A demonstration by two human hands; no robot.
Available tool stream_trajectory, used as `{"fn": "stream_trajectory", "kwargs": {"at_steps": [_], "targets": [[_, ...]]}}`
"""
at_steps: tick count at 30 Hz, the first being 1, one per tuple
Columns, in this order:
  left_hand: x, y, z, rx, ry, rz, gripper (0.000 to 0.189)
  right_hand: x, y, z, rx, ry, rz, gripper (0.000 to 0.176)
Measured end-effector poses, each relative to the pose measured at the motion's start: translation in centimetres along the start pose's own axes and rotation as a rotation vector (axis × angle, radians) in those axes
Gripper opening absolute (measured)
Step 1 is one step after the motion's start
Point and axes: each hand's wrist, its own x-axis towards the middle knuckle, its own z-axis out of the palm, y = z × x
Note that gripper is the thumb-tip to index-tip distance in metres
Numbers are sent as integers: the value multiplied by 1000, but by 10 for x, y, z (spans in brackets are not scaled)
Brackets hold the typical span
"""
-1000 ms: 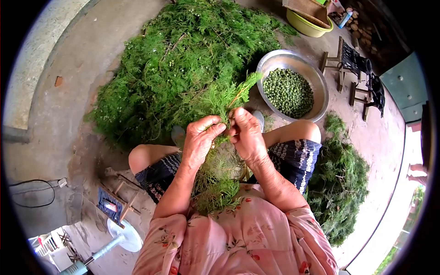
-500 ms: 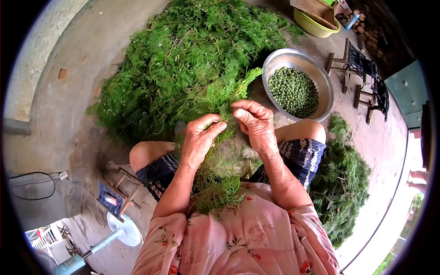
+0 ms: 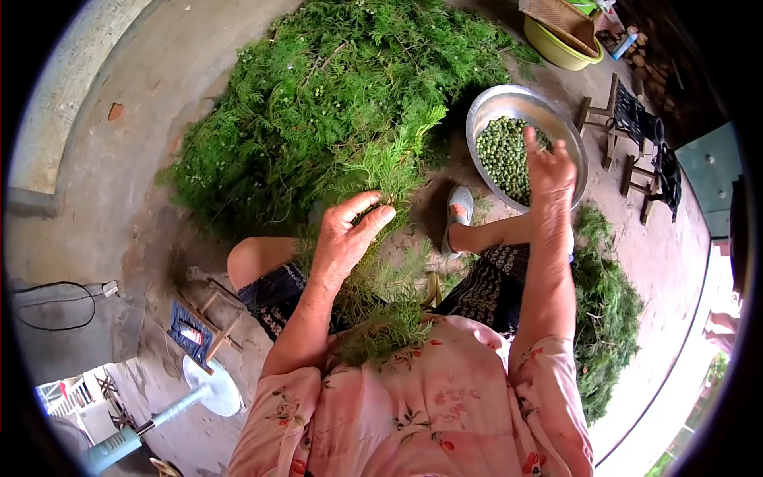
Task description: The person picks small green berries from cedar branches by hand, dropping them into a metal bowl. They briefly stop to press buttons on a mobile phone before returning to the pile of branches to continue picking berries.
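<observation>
A feathery green conifer sprig [image 3: 391, 161] is pinched between the thumb and fingers of my left hand [image 3: 343, 238], above my lap. My right hand [image 3: 550, 173] is over the metal basin [image 3: 524, 101], its fingers apart, with nothing visible in them. Inside the basin lies a heap of small round green seed cones [image 3: 499, 157], partly covered by that hand. More loose greenery [image 3: 389, 330] rests on my lap against my shirt. Beyond my knees spreads a large pile of cut conifer branches [image 3: 310, 103].
To the right of my leg lies a second heap of greenery [image 3: 608, 306]. Small folding stools [image 3: 628, 119] stand past the basin. A yellow-green tub [image 3: 556, 48] holds a woven basket at the back right. At lower left are another stool [image 3: 195, 330] and a pale-blue fan [image 3: 211, 388].
My right hand has left the sprig and moved right to above the basin, its fingers now spread. My left hand keeps its pinch in nearly the same place. My right leg has shifted, showing the shoe.
</observation>
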Motion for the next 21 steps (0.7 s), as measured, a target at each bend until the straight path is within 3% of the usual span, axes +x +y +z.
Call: {"fn": "stream_trajectory", "kwargs": {"at_steps": [1,3,4,7,8,9,12,15,16,17,19,20,21], "targets": [[0,-1,-2,-2,-15,41,22,6,-17,5,35,35,2,24],[0,1,-1,-5,-36,86,23,18,-39,-14,-942,-198,-316,36],[0,1,-1,-5,-31,93,23,25,-44,-13,-235,-60,-81,36],[1,2,1,38,16,128,25,0,-12,-4,-170,53,-28,28],[1,2,3,79,48,159,26,-14,-1,-11,-351,-213,79,19],[2,4,4,82,48,157,26,-34,17,-7,-539,-324,106,19],[8,11,6,403,113,433,33,-103,61,10,-976,-344,265,31],[9,16,4,624,116,540,36,-127,90,3,-1004,-436,472,49],[13,13,2,734,119,647,51,-133,98,2,-938,-465,468,55],[12,15,2,735,121,648,51,-138,105,1,-871,-492,464,61],[8,20,4,928,122,542,71,-151,109,10,-878,-503,451,72],[13,12,3,994,154,710,82,-156,110,14,-911,-587,419,80],[13,12,4,992,155,711,82,-160,118,12,-903,-473,401,52]]}}
